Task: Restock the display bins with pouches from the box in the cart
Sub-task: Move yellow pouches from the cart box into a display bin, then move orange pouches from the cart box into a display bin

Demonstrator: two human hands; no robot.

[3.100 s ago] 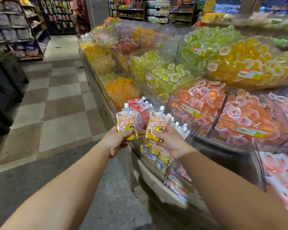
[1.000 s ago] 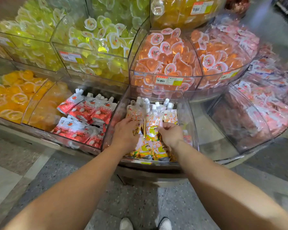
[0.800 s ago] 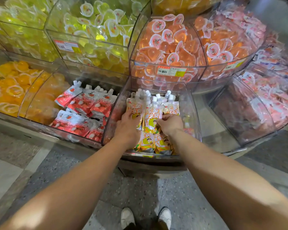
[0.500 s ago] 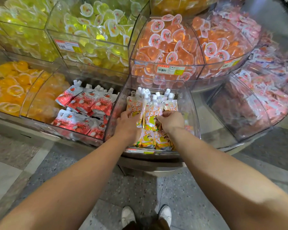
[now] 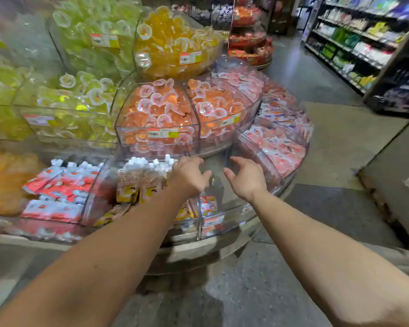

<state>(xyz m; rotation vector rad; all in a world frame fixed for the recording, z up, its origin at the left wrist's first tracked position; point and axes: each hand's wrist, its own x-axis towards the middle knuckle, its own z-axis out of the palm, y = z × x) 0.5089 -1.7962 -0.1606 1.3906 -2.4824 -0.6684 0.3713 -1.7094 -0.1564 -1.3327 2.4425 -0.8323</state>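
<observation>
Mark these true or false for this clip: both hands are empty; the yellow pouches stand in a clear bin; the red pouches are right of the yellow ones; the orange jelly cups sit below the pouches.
1. Both hands are empty. True: the left hand and right hand hold nothing.
2. The yellow pouches stand in a clear bin. True.
3. The red pouches are right of the yellow ones. False: they are left.
4. The orange jelly cups sit below the pouches. False: they are on the tier above.
</observation>
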